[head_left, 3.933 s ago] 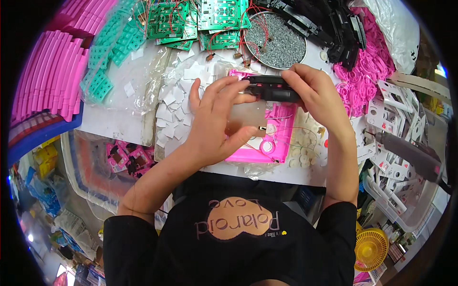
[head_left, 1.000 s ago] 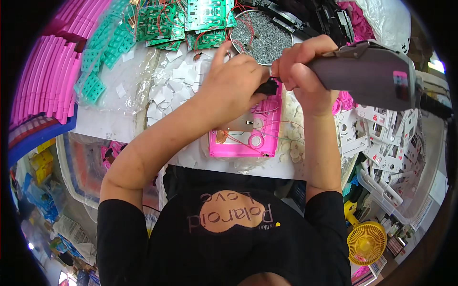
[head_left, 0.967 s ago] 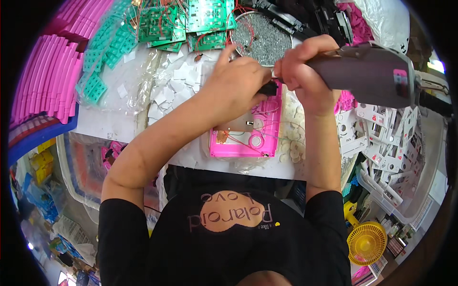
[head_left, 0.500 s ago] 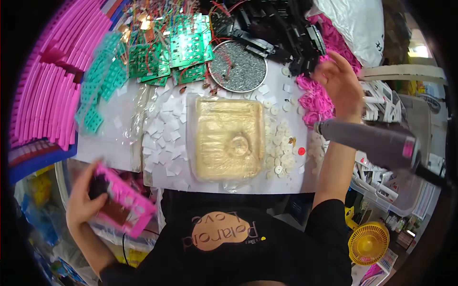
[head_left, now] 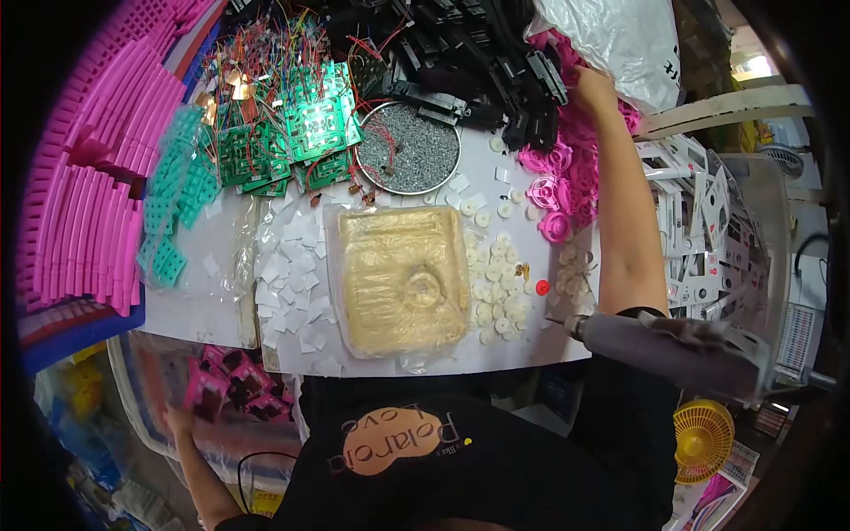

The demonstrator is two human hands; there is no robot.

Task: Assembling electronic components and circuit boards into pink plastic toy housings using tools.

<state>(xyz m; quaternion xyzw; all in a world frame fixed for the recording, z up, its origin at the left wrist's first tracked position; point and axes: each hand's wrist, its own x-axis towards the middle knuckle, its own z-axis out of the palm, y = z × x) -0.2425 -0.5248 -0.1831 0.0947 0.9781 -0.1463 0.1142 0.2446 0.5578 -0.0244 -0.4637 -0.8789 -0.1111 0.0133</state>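
My left hand (head_left: 179, 419) is low at the left, inside a clear plastic bin (head_left: 142, 398). Right beside its fingers is a pink casing (head_left: 207, 393) with a dark inside, among several similar pink casings (head_left: 257, 387). Blur hides whether the fingers still touch it. Stretched to the far right, my right hand (head_left: 593, 94) reaches into a heap of pink ring-shaped plastic parts (head_left: 558, 196), next to a white plastic bag (head_left: 620, 49). Its fingers are hidden among the parts, so any grip is out of sight.
A wrapped tan block (head_left: 403, 292) lies mid-table, between white paper squares (head_left: 292, 265) and white discs (head_left: 498, 296). Behind are green circuit boards (head_left: 319, 124), a round tray of screws (head_left: 412, 177) and black parts (head_left: 496, 62). A grey power screwdriver (head_left: 664, 350) hangs near my right arm.
My left hand has lowered the pink casing into the bin beside the others. My right hand has reached farther into the pink parts. The hanging screwdriver appears lower, and the view has shifted slightly.
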